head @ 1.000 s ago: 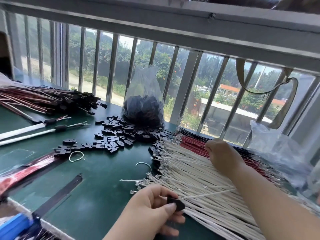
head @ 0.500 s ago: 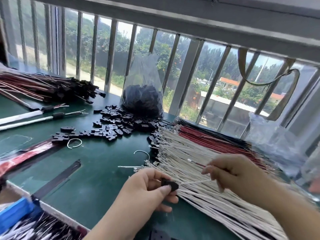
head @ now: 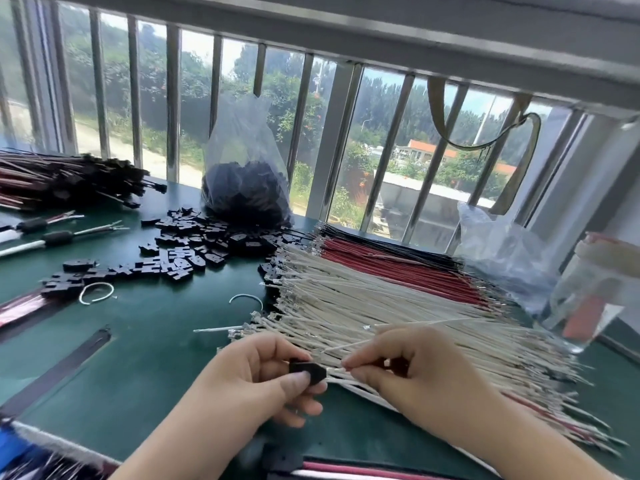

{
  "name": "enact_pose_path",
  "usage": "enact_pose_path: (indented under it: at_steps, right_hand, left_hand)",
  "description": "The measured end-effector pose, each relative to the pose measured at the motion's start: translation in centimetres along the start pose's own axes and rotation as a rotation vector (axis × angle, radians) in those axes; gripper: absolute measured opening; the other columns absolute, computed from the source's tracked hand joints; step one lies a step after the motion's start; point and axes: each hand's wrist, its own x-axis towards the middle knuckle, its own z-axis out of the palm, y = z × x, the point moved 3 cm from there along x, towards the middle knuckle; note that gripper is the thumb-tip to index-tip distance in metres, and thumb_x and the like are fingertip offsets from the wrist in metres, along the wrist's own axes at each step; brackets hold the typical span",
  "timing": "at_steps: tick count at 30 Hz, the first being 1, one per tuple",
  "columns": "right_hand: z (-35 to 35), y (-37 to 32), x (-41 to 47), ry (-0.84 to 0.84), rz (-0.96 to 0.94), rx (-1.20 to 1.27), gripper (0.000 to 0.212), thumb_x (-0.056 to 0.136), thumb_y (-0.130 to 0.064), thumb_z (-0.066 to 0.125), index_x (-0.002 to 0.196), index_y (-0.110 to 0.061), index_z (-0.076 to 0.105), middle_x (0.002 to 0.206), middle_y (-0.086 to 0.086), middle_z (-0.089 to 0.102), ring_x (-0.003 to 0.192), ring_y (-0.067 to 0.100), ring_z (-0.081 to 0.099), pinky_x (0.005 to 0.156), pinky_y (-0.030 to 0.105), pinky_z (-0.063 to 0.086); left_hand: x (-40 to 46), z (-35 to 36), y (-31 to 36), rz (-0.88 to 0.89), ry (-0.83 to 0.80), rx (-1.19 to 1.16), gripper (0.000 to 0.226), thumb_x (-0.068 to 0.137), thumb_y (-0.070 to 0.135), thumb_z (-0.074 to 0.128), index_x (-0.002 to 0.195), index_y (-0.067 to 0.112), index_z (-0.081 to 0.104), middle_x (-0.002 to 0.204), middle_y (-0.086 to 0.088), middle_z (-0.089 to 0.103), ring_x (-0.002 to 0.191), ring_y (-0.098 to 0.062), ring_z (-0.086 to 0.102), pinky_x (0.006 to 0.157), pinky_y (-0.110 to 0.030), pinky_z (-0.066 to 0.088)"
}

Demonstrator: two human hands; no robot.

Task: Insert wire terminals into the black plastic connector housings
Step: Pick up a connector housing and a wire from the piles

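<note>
Green table (head: 145, 341), left hand (head: 256, 379) grip pinching black housing (head: 306, 370), right hand (head: 412, 372) grip pinching white wire (head: 346, 346)

Matt black plastic housing (head: 307, 371), clear glossy plastic bag (head: 246, 161), metal bars (head: 173, 102).

Clear bottle (head: 588, 292) stands beside crumpled plastic bag (head: 502, 251).

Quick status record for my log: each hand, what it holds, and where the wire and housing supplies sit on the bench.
left hand: pinches black housing
right hand: pinches white wire at the housing's right end
seated: cannot tell
white wire pile: behind the hands
red wires: behind the white pile
loose housings: far left of the pile
bag of housings: by the window bars
</note>
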Motion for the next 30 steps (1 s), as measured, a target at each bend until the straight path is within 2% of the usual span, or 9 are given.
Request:
enact_pose_path:
  at_steps: [3,7,11,17,20,24,26,30]
  right_hand:
    - [0.04,-0.24,-0.15,-0.001,-0.013,-0.016,0.022,0.078,-0.013,0.075,0.074,-0.035,0.073,0.066,-0.034,0.061,0.066,-0.011,0.058,0.058,0.001,0.037]
    - [0.08,-0.30,-0.38,-0.031,-0.033,-0.052,0.014,0.082,-0.018,0.070,0.080,-0.032,0.072,0.076,-0.033,0.062,0.078,-0.008,0.058,0.068,0.003,0.039]
    - [0.17,-0.22,-0.32,-0.045,-0.068,-0.105,0.013,0.087,-0.019,0.066,0.088,-0.030,0.072,0.075,-0.030,0.058,0.083,-0.006,0.056,0.071,0.005,0.038]
    - [0.35,-0.11,-0.42,-0.096,-0.101,-0.137,0.015,0.092,-0.019,0.058,0.093,-0.029,0.069,0.078,-0.037,0.052,0.086,-0.013,0.051,0.074,0.004,0.036]
    - [0.30,-0.12,-0.47,-0.098,-0.112,-0.140,0.016,0.092,-0.019,0.058,0.093,-0.030,0.069,0.075,-0.033,0.052,0.085,-0.012,0.051,0.073,0.003,0.035]
    - [0.35,-0.09,-0.40,-0.115,-0.099,-0.118,0.016,0.092,-0.019,0.058,0.093,-0.030,0.069,0.079,-0.037,0.053,0.086,-0.012,0.051,0.074,0.003,0.035]
    - [0.40,-0.12,-0.36,-0.136,-0.098,-0.126,0.016,0.092,-0.020,0.058,0.092,-0.031,0.069,0.079,-0.037,0.053,0.086,-0.012,0.051,0.075,0.004,0.035]
    - [0.77,-0.23,-0.32,-0.169,-0.130,-0.174,0.015,0.091,-0.023,0.056,0.091,-0.027,0.070,0.073,-0.030,0.050,0.080,-0.010,0.050,0.072,0.006,0.035]
  left_hand:
    - [-0.02,-0.04,-0.05,0.004,-0.013,0.004,0.009,0.082,-0.012,0.058,0.087,-0.005,0.058,0.074,-0.022,0.072,0.057,-0.028,0.069,0.044,-0.027,0.054]
    - [0.12,-0.13,-0.08,-0.003,-0.002,-0.027,0.007,0.079,-0.008,0.060,0.085,-0.005,0.059,0.075,-0.026,0.071,0.054,-0.031,0.068,0.043,-0.028,0.054]
    - [0.21,-0.22,-0.15,-0.013,-0.003,-0.068,0.030,0.058,0.011,0.066,0.084,-0.003,0.062,0.075,-0.028,0.070,0.053,-0.033,0.067,0.042,-0.029,0.054]
    - [0.27,-0.31,-0.27,-0.009,0.002,-0.065,0.013,0.066,0.006,0.065,0.078,0.001,0.067,0.077,-0.029,0.070,0.054,-0.034,0.068,0.043,-0.029,0.054]
    - [0.18,-0.30,-0.24,-0.004,-0.011,-0.067,0.014,0.058,0.011,0.067,0.071,0.005,0.070,0.078,-0.029,0.070,0.055,-0.034,0.068,0.043,-0.029,0.054]
    - [0.06,-0.33,-0.26,-0.016,-0.041,-0.067,0.021,0.055,0.010,0.069,0.074,0.003,0.068,0.079,-0.029,0.070,0.057,-0.034,0.069,0.045,-0.030,0.055]
    - [0.09,-0.40,-0.32,-0.022,-0.034,-0.043,0.026,0.058,0.006,0.069,0.082,-0.002,0.063,0.078,-0.027,0.071,0.058,-0.034,0.070,0.045,-0.029,0.055]
    - [0.24,0.15,-0.32,-0.030,-0.017,0.060,0.010,0.080,-0.011,0.060,0.084,-0.002,0.059,0.074,-0.022,0.072,0.059,-0.031,0.071,0.046,-0.028,0.056]
